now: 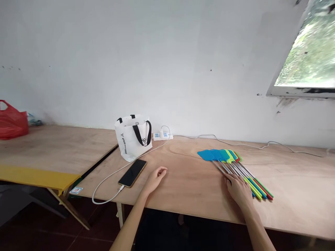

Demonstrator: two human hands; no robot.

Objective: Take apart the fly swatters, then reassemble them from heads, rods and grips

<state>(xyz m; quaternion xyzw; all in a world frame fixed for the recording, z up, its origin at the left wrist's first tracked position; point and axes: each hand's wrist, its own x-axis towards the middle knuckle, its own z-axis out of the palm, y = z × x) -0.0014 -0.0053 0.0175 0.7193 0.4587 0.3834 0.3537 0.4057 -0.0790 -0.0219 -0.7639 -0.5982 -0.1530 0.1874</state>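
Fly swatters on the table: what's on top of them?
The right hand lies over the near part of the leftmost fly swatters; whatever is directly under it can't be seen.

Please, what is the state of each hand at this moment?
Left hand: partly open, loosely curled, nothing seen in it.
Right hand: on the fly swatters; whether it grips any cannot be told.
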